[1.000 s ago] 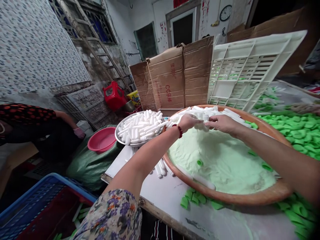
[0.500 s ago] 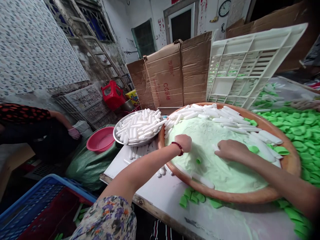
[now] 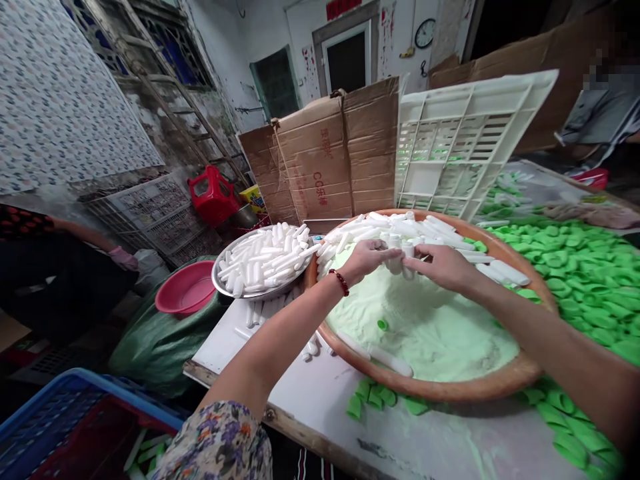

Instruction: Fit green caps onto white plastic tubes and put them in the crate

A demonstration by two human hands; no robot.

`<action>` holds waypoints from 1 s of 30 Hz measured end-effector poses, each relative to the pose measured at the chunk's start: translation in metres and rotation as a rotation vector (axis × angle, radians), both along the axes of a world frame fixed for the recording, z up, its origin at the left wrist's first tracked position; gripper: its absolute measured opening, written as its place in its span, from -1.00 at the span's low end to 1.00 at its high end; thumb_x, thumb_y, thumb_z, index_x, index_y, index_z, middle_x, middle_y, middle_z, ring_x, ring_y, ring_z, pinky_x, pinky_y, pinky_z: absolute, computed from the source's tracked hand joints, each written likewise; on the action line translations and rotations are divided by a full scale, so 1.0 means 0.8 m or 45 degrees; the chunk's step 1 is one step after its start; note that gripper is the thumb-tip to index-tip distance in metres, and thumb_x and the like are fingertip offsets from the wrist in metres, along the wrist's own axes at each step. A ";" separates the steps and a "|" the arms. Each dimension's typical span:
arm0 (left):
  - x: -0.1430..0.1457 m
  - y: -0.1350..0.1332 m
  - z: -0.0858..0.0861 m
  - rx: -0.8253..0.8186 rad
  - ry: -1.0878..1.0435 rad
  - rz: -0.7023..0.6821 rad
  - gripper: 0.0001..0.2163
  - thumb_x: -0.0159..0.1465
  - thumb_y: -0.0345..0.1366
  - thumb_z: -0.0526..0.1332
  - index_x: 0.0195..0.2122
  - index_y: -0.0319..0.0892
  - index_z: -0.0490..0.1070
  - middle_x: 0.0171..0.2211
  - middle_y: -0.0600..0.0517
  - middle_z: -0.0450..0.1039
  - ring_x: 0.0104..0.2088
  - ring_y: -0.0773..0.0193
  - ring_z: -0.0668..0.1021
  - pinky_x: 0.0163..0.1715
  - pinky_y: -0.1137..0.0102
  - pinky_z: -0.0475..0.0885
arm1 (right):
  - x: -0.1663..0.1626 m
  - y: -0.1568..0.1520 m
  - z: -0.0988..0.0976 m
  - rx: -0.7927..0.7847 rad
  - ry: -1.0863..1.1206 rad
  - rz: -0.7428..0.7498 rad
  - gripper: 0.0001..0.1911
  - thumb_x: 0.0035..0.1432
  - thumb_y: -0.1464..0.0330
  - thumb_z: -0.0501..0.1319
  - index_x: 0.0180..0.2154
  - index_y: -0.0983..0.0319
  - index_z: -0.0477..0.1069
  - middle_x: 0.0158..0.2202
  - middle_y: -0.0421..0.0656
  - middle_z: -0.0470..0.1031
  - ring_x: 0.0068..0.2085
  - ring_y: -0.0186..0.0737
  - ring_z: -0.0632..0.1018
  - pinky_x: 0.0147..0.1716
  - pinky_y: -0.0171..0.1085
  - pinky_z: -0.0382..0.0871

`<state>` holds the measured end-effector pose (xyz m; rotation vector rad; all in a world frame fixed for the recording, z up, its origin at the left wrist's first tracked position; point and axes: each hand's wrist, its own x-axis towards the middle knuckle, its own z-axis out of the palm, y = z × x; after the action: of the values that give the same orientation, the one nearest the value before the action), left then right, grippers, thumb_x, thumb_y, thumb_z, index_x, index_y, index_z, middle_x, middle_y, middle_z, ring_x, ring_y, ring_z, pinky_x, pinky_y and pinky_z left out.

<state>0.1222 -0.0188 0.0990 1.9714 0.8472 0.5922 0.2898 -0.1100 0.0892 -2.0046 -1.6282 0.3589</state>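
A wide brown basin (image 3: 505, 380) on the white table (image 3: 320, 393) holds pale green powder (image 3: 440, 327) and a row of white tubes (image 3: 430, 227) along its far side. My left hand (image 3: 367, 257) and my right hand (image 3: 440, 265) meet over the powder, fingers closed around a small bunch of white tubes (image 3: 403, 252) held upright between them. A red bead bracelet (image 3: 343, 283) is on my left wrist. A metal bowl (image 3: 260, 261) heaped with white tubes sits left of the basin.
Green caps (image 3: 575, 267) cover the table at right and lie by the basin's near rim. A white plastic crate (image 3: 460, 147) and cardboard (image 3: 330, 160) stand behind. A pink basin (image 3: 186, 288), a blue crate (image 3: 60, 420) and a person's arm (image 3: 90, 240) are at left.
Both hands dipped down onto the powder half a second ago, then rose and came together again at the far side of the basin, closed on a bunch of tubes.
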 end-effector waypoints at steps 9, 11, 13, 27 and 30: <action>0.008 -0.096 -0.058 -0.699 -0.676 0.237 -0.78 0.27 -0.16 0.18 -0.16 -0.15 0.26 -0.37 0.09 0.41 -0.47 0.41 0.46 -0.42 0.48 0.39 | -0.064 -0.042 -0.038 0.110 -0.039 -0.051 -0.70 0.28 0.23 -0.03 -0.25 0.27 0.38 -0.29 -0.01 0.54 -0.29 -0.14 0.52 -0.34 -0.27 0.27; 0.008 -0.115 -0.072 -0.745 -0.753 0.274 -0.71 0.27 -0.08 0.17 -0.11 -0.15 0.23 -0.33 0.06 0.42 -0.45 0.38 0.48 -0.40 0.47 0.41 | -0.088 -0.058 -0.052 0.127 -0.114 -0.093 -0.70 0.29 0.33 -0.06 -0.16 0.32 0.38 -0.21 0.07 0.52 -0.22 -0.09 0.52 -0.27 -0.24 0.28; 0.006 -0.128 -0.077 -0.780 -0.828 0.253 -0.63 0.19 -0.04 0.27 -0.13 -0.18 0.26 -0.33 0.05 0.42 -0.41 0.37 0.49 -0.36 0.48 0.41 | -0.109 -0.073 -0.062 0.149 -0.182 -0.127 -0.66 0.30 0.43 -0.12 -0.07 0.36 0.36 -0.13 0.12 0.50 -0.14 -0.07 0.51 -0.18 -0.23 0.28; -0.025 -0.139 -0.084 -0.902 -0.997 0.310 -0.67 -0.04 -0.17 0.43 -0.36 -0.20 0.37 -0.47 0.12 0.43 -0.43 0.35 0.50 -0.35 0.46 0.41 | -0.175 -0.100 -0.076 0.281 -0.279 -0.134 -0.56 0.30 0.36 -0.06 0.16 0.35 0.23 0.07 0.11 0.38 0.01 0.05 0.35 -0.01 -0.02 0.19; -0.029 -0.127 -0.080 -0.916 -0.975 0.389 -0.73 -0.03 -0.22 0.41 -0.43 -0.20 0.36 -0.52 0.12 0.41 -0.49 0.35 0.49 -0.42 0.46 0.40 | -0.168 -0.106 -0.065 0.311 -0.290 -0.088 -0.54 0.26 0.24 0.04 0.13 0.26 0.29 0.08 0.00 0.39 0.01 -0.02 0.38 -0.02 -0.10 0.24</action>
<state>0.0993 -0.1204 0.0349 0.8577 0.7192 0.9662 0.1554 -0.1951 0.0368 -1.9626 -1.6417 -0.0948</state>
